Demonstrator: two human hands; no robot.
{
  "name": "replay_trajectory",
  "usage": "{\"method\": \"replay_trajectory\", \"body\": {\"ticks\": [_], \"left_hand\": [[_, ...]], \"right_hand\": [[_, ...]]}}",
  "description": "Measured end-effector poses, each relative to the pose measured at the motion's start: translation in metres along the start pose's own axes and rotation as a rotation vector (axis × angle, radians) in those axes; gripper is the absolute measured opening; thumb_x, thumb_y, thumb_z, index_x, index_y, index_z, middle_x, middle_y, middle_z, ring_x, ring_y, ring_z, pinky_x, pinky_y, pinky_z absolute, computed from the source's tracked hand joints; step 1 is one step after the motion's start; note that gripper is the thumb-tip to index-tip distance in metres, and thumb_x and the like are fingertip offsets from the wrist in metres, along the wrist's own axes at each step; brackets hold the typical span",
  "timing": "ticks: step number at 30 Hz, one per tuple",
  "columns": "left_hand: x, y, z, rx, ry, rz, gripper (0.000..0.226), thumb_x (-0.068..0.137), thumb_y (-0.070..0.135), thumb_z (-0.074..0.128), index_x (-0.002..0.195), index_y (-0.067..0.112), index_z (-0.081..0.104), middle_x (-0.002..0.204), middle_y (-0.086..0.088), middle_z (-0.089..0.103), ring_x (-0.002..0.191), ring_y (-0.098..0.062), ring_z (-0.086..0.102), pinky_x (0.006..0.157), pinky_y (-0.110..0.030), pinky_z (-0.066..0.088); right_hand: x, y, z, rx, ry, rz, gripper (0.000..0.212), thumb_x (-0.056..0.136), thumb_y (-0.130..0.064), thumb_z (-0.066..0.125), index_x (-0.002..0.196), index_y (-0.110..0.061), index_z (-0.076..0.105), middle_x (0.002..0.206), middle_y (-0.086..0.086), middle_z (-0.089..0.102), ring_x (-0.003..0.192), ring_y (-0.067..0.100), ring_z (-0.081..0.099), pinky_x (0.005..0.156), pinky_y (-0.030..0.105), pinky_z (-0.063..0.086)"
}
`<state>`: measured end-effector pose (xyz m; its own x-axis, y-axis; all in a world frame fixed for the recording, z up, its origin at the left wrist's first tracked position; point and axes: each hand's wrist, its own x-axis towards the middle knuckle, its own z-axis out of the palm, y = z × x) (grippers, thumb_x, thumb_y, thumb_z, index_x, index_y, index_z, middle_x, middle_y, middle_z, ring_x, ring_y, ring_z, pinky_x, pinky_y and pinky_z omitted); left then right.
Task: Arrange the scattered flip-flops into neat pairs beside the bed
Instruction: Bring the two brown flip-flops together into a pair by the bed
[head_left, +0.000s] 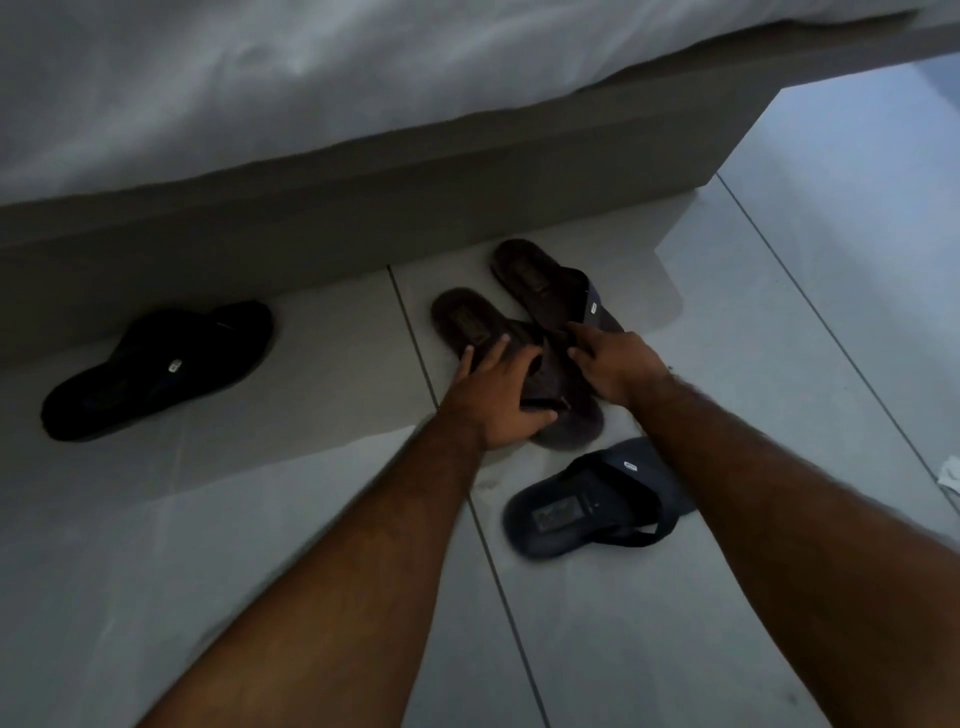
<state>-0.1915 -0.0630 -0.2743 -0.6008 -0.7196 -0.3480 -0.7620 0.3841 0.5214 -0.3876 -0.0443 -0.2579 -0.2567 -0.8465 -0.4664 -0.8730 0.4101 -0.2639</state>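
Note:
Two brown flip-flops lie side by side on the tiled floor near the bed base. My left hand (498, 397) grips the strap end of the nearer brown flip-flop (467, 327). My right hand (615, 364) rests on the toe end of the farther brown flip-flop (540, 280), fingers curled over its strap. A dark blue flip-flop (587, 501) lies closer to me, partly under my right forearm. A black flip-flop (156, 369) lies alone to the left, against the bed base.
The grey bed base (415, 192) runs across the back, with a white sheet (260, 78) above it. A scrap of white material (950, 475) lies at the right edge. Pale floor tiles (208, 545) spread in front.

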Motion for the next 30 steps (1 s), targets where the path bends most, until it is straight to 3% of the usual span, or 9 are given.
{"method": "replay_trajectory", "body": {"ticks": [3, 4, 6, 9, 13, 17, 21, 30], "left_hand": [[-0.023, 0.013, 0.013, 0.004, 0.348, -0.167, 0.083, 0.085, 0.058, 0.06, 0.154, 0.018, 0.035, 0.166, -0.011, 0.024, 0.156, -0.03, 0.013, 0.127, -0.049, 0.013], [-0.031, 0.019, 0.02, -0.01, 0.385, -0.25, 0.085, 0.084, 0.062, 0.059, 0.153, 0.018, 0.037, 0.166, -0.015, 0.021, 0.154, -0.034, 0.015, 0.126, -0.049, 0.017], [-0.04, 0.03, 0.035, -0.059, 0.29, -0.368, 0.095, 0.08, 0.072, 0.058, 0.157, 0.024, 0.028, 0.168, -0.017, 0.005, 0.154, -0.037, 0.012, 0.126, -0.049, 0.018], [-0.029, 0.038, 0.041, -0.087, 0.188, -0.396, 0.106, 0.078, 0.075, 0.06, 0.16, 0.024, 0.018, 0.169, -0.018, -0.011, 0.155, -0.04, 0.002, 0.127, -0.049, 0.015], [-0.003, 0.036, 0.024, 0.018, 0.084, -0.392, 0.117, 0.07, 0.073, 0.071, 0.16, 0.019, 0.018, 0.168, -0.02, -0.011, 0.154, -0.046, -0.008, 0.127, -0.051, 0.008], [0.023, 0.023, 0.004, 0.243, -0.008, -0.305, 0.125, 0.066, 0.073, 0.074, 0.161, 0.023, 0.011, 0.169, -0.019, -0.01, 0.156, -0.039, -0.015, 0.125, -0.058, 0.001], [0.053, 0.018, -0.015, 0.299, -0.087, -0.281, 0.129, 0.065, 0.068, 0.078, 0.162, 0.027, 0.005, 0.17, -0.015, -0.014, 0.156, -0.035, -0.017, 0.125, -0.058, -0.001], [0.075, 0.017, -0.01, 0.337, -0.018, -0.247, 0.127, 0.069, 0.071, 0.074, 0.162, 0.022, 0.003, 0.169, -0.02, -0.01, 0.157, -0.036, -0.01, 0.127, -0.05, 0.007]], "right_hand": [[-0.001, 0.0, -0.001, 0.016, -0.024, -0.006, 0.056, 0.101, -0.041, 0.045, 0.155, -0.032, 0.032, 0.14, 0.023, 0.058, 0.128, 0.039, 0.055, 0.105, 0.039, 0.044], [-0.002, 0.0, -0.001, 0.02, -0.024, -0.006, 0.056, 0.101, -0.041, 0.046, 0.155, -0.033, 0.032, 0.14, 0.023, 0.058, 0.128, 0.039, 0.055, 0.106, 0.039, 0.044], [-0.003, 0.001, 0.0, 0.022, -0.025, -0.01, 0.057, 0.1, -0.04, 0.047, 0.155, -0.033, 0.031, 0.141, 0.022, 0.057, 0.13, 0.038, 0.054, 0.107, 0.041, 0.044], [-0.004, 0.005, 0.002, -0.005, -0.029, -0.02, 0.059, 0.097, -0.039, 0.051, 0.153, -0.032, 0.035, 0.139, 0.021, 0.057, 0.129, 0.038, 0.053, 0.107, 0.042, 0.046], [-0.002, 0.015, 0.005, -0.01, -0.017, -0.007, 0.06, 0.097, -0.041, 0.051, 0.154, -0.033, 0.033, 0.15, 0.022, 0.041, 0.136, 0.044, 0.041, 0.114, 0.043, 0.038], [0.0, 0.023, 0.006, -0.007, 0.015, -0.01, 0.06, 0.098, -0.04, 0.049, 0.155, -0.039, 0.028, 0.153, 0.018, 0.037, 0.137, 0.044, 0.036, 0.115, 0.045, 0.035], [0.004, 0.025, 0.003, 0.012, 0.04, -0.02, 0.066, 0.098, -0.043, 0.047, 0.157, -0.043, 0.017, 0.158, 0.013, 0.031, 0.14, 0.04, 0.032, 0.113, 0.05, 0.035], [0.01, 0.03, 0.004, 0.023, 0.082, -0.006, 0.07, 0.097, -0.044, 0.049, 0.158, -0.039, 0.015, 0.155, 0.013, 0.03, 0.143, 0.035, 0.029, 0.113, 0.05, 0.038]]}}
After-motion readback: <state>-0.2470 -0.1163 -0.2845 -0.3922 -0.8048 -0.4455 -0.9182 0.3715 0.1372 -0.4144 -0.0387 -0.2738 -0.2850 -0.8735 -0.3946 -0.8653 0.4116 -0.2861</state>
